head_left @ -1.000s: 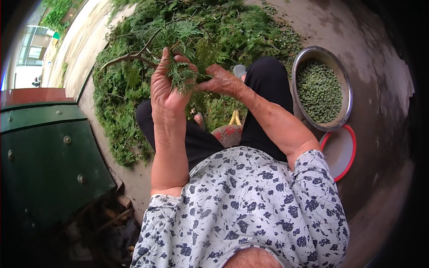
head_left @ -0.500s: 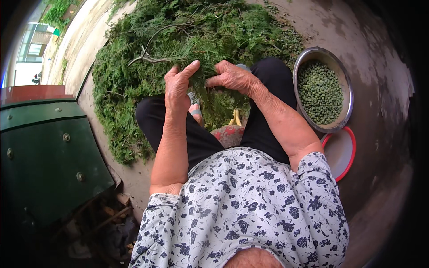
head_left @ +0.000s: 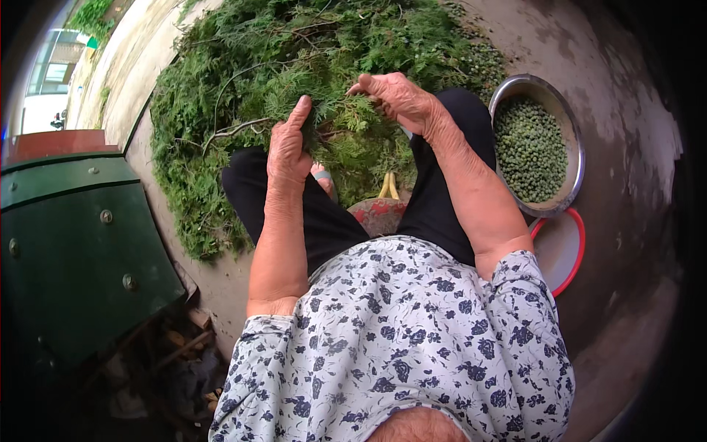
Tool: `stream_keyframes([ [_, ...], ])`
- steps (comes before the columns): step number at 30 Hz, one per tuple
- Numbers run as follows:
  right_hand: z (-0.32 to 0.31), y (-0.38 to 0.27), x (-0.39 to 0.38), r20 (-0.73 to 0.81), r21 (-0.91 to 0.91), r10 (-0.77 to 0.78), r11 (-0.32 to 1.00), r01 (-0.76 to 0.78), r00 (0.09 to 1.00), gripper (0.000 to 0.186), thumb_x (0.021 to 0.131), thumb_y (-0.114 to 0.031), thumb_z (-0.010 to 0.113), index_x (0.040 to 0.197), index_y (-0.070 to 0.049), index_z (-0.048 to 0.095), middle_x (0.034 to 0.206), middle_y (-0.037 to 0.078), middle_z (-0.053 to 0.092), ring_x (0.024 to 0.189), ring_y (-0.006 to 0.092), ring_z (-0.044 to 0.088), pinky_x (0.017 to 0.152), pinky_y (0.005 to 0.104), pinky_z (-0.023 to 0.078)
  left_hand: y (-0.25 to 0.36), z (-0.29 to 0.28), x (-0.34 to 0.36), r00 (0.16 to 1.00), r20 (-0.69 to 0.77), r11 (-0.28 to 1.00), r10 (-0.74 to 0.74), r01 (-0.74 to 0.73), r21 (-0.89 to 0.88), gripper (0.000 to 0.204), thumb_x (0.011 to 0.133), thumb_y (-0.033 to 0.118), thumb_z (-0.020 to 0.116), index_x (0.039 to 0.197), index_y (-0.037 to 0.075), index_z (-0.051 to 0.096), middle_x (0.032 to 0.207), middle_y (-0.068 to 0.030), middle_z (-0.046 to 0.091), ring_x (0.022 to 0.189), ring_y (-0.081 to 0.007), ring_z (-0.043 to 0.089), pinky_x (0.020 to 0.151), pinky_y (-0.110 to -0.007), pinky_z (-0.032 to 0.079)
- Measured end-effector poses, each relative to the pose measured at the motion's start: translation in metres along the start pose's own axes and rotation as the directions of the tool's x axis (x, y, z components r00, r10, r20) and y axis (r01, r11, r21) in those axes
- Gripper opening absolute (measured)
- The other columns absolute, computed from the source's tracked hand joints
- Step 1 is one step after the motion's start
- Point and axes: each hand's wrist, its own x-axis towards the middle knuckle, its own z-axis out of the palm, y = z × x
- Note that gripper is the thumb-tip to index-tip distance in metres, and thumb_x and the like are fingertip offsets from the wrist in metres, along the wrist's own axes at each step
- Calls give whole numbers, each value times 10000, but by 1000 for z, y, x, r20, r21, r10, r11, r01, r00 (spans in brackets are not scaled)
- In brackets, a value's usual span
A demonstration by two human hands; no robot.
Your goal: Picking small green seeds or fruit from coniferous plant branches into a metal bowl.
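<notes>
My left hand (head_left: pixel 289 151) is closed round a leafy evergreen sprig (head_left: pixel 294 96), its thumb stretched upward along the green. The sprig's lower part is hidden behind the hand, and its fronds blend into the large heap of cut evergreen branches (head_left: pixel 243 77) on the ground in front of me. My right hand (head_left: pixel 403 102) is raised to the right of the sprig, fingers apart and pointing left; I see nothing held in it. A metal bowl (head_left: pixel 577 158) of small green berries (head_left: pixel 532 151) stands beside my right knee.
A red-rimmed white basin (head_left: pixel 563 254) sits partly under the bowl's near side. Loose berries (head_left: pixel 482 62) lie at the heap's right edge. To my left stands a dark green studded panel (head_left: pixel 81 250), with wood scraps (head_left: pixel 188 350) below it. A patterned seat (head_left: pixel 379 214) shows between my legs.
My right hand has come away from the sprig, moving up and right, and its fingers have turned. My left hand stays on the sprig, nearly in place; a bare twig beside it has shifted lower.
</notes>
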Motion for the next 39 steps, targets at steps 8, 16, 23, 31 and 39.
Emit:
stream_keyframes([
  [8, 1, 4, -8, -448, -64, -282, 957, 285, 848, 231, 861, -262, 580, 905, -36, 603, 744, -4, 595, 585, 37, 531, 497, 184, 416, -6, -8, 4, 997, -8, 974, 72, -72, -215, 259, 825, 195, 621, 1016, 23, 583, 974, -72, 618, 836, -224, 618, 623, -372, 541],
  [16, 26, 10, -26, -214, -508, -520, 782, 360, 827, 223, 740, -178, 704, 875, -30, 606, 711, 31, 610, 636, 104, 555, 597, 249, 463, -5, 7, 5, 998, -51, 952, 29, -44, -304, 239, 823, 161, 620, 982, -10, 569, 914, -101, 612, 744, -220, 624, 544, -349, 560],
  [23, 18, 6, -23, -289, -153, -309, 949, 275, 906, 151, 787, -97, 635, 908, -9, 619, 704, 20, 605, 497, 47, 516, 475, 202, 427, -6, 7, -4, 998, -65, 999, 23, -26, -33, 191, 783, 143, 663, 846, -29, 610, 768, -98, 618, 623, -196, 609, 457, -311, 531],
  [31, 15, 15, -13, -500, -37, -310, 940, 338, 808, 117, 783, -77, 641, 880, -11, 643, 678, -6, 597, 522, 41, 499, 468, 183, 409, -15, 21, -19, 996, -84, 999, -36, 37, 12, 133, 777, 153, 655, 843, 45, 612, 741, -34, 615, 579, -130, 562, 403, -254, 402],
  [39, 0, 15, 2, -676, 239, -205, 848, 474, 708, 86, 807, -59, 603, 864, 0, 578, 681, 15, 564, 536, 73, 536, 398, 189, 379, -12, 21, -25, 987, -159, 999, 32, -38, -39, 166, 725, 122, 697, 821, 10, 623, 712, -37, 597, 540, -138, 538, 378, -267, 401],
])
